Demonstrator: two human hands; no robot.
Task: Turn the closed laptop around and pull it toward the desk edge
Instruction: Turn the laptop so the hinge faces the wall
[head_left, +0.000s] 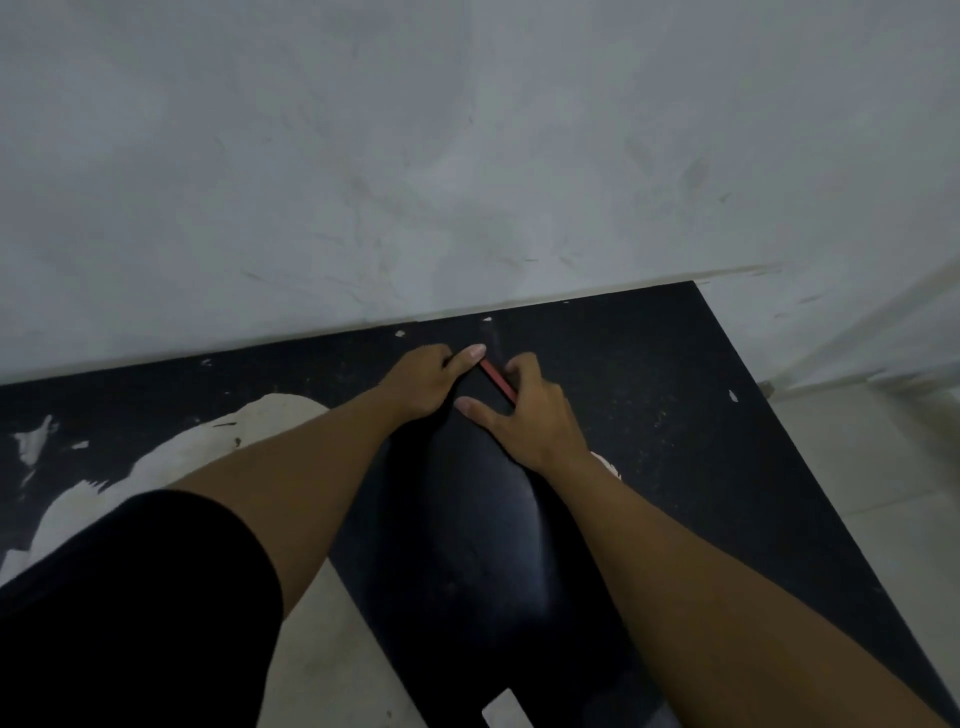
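Observation:
The closed black laptop (483, 525) lies skewed on the dark desk (649, 395), one corner pointing at the wall. A thin red strip runs along its far right edge. My left hand (423, 382) is curled at that far corner, with the index finger stretched along the edge. My right hand (524, 413) grips the red edge, fingers hooked over it and thumb flat on the lid. Both forearms reach across the lid and hide much of the laptop's outline.
A pale grey wall (467, 156) rises directly behind the desk's far edge. The desk top is worn, with large whitish bare patches (171, 467) at the left. Light floor tiles (883, 467) show past the desk's right edge.

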